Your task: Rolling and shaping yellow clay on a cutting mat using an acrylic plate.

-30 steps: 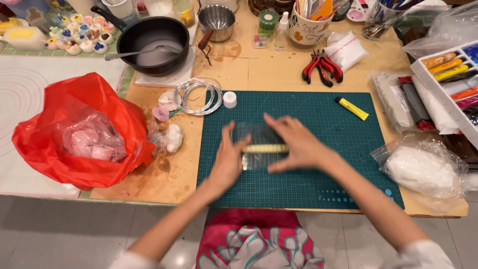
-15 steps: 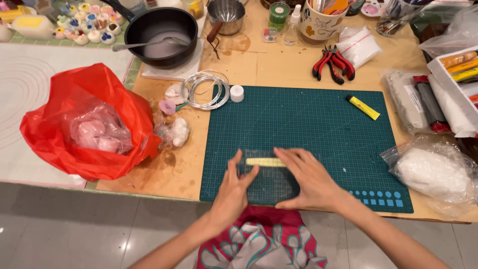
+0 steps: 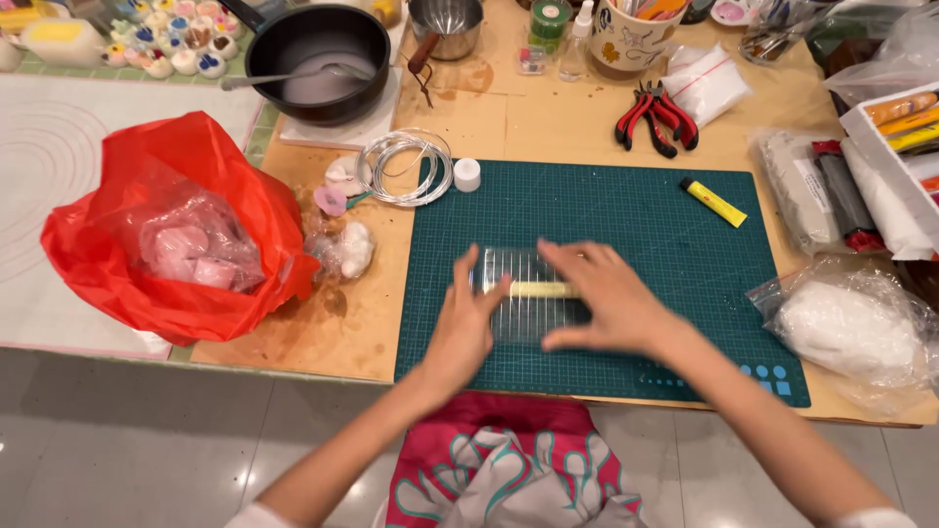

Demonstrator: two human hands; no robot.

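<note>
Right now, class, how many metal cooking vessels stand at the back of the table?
2: a black pan holding a spoon, behind the wire coil, and a small steel pot just right of it. Others may lie beyond the frame.

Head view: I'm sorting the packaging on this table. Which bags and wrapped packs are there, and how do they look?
Red plastic bag: left, crumpled, pale pink lumps inside.
Clear bag: right edge, white filling.
Wrapped blocks: right of the green mat, grey and dark.
White pouch: top, beside the red pliers.
</note>
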